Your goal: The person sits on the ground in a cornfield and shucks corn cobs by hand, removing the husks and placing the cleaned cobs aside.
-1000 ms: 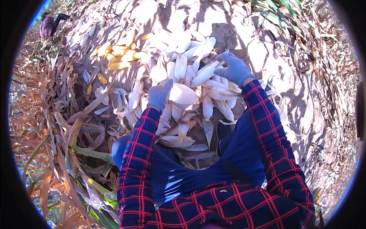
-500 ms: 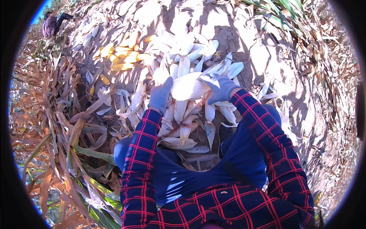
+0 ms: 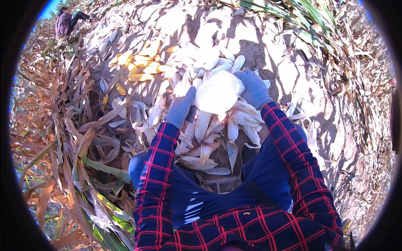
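A broad, pale corn husk (image 3: 220, 92), glaring in the sun, spreads between my two gloved hands above a heap of ears. At its right edge my right hand (image 3: 253, 88), in a grey glove, is closed on the husk. My left hand (image 3: 181, 109), gloved alike, is closed at the husk's left edge, its thumb up and its fingers partly hidden. Whether an ear lies behind the husk cannot be seen. Below and between my hands lie several unhusked ears of corn (image 3: 202, 125) with dry, pale husks.
Husked yellow ears (image 3: 144, 69) lie in a pile at the far left. More pale-husked ears (image 3: 213, 58) are heaped beyond my hands. Dry corn stalks (image 3: 69, 125) line the left side, with greener leaves (image 3: 293, 16) at the far right. A person (image 3: 67, 21) sits far off, upper left.
My right hand has moved slightly right and up, and the husk now appears wider and faces up more. My left hand has shifted slightly right. The whole view has also shifted a little.
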A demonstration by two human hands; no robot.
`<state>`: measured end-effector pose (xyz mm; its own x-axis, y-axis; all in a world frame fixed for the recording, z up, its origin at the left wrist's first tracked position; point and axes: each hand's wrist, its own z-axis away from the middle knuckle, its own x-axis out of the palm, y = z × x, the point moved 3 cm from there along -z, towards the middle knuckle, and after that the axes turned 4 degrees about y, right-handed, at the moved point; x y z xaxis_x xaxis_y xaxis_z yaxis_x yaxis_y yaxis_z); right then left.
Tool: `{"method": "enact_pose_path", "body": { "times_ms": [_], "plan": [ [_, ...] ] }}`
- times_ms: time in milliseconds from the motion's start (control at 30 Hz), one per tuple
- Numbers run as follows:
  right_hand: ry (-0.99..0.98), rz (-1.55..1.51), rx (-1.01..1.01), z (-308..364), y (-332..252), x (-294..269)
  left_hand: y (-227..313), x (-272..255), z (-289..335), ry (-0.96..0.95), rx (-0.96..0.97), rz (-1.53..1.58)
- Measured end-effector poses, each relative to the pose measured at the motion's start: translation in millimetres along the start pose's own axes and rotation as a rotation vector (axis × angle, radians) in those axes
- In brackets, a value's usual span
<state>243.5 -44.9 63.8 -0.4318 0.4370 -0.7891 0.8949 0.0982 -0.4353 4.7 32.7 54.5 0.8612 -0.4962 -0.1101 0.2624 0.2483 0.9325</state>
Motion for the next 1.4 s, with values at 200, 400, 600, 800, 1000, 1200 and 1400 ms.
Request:
{"method": "enact_pose_path", "body": {
  "times_ms": [200, 400, 600, 800, 1000, 1200, 1400],
  "plan": [
    [0.242, 0.212, -0.120, -4, 0, -13, -3, 13, 5, 0.005, 0.256, -0.065],
    [0.093, -0.265, 0.140, -1, -13, 22, 7, 12, -12, -0.095, -0.050, 0.799],
    [-0.573, -0.418, 0.191, 20, -46, 38, 7, 11, -19, -0.115, -0.030, 0.885],
    [-0.249, -0.087, 0.236, 19, 28, 36, 0, 9, -25, 0.157, -0.111, 0.435],
    [-0.130, 0.030, 0.459, -11, 15, -11, 19, -12, -18, 0.382, 0.019, 0.359],
    [-0.058, -0.152, 0.112, -1, -10, -17, 10, 12, -33, 0.238, 0.090, -0.256],
    [-0.174, 0.050, 0.160, 6, 0, -6, -4, 24, -28, 0.057, 0.310, -0.501]
  ]
}}
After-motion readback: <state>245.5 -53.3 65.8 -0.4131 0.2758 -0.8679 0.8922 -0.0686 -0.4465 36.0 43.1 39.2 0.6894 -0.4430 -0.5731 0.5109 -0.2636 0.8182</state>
